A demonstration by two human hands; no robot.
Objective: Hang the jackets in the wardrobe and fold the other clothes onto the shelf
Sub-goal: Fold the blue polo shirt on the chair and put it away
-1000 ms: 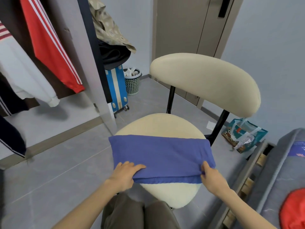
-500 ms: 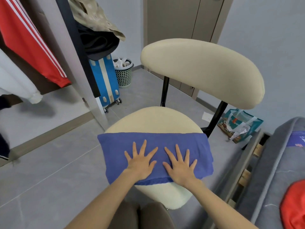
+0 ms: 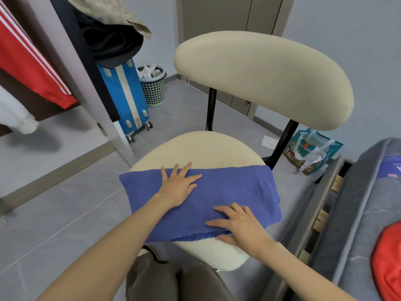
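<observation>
A folded blue garment [image 3: 236, 190] lies across the front of the cream chair seat [image 3: 201, 148]. My left hand [image 3: 179, 185] presses flat on its left part, fingers spread and pointing away from me. My right hand [image 3: 240, 224] lies flat on the garment's near right edge, fingers pointing left. In the open wardrobe at the far left hang a red jacket with white stripes [image 3: 28, 66] and a white sleeve [image 3: 19, 118]. A red garment [image 3: 388, 261] lies on the grey bed at the right edge.
The chair's cream backrest [image 3: 264, 77] rises behind the seat. A blue suitcase [image 3: 125, 94] stands by the wardrobe's side panel, with dark and tan clothes [image 3: 112, 29] piled on top. A mesh bin [image 3: 153, 85] and a teal bag [image 3: 312, 151] sit on the grey floor.
A second ago both hands gripped the garment's near corners. They then pressed flat side by side at its middle. Now the left hand has slid up and left, the right down and right.
</observation>
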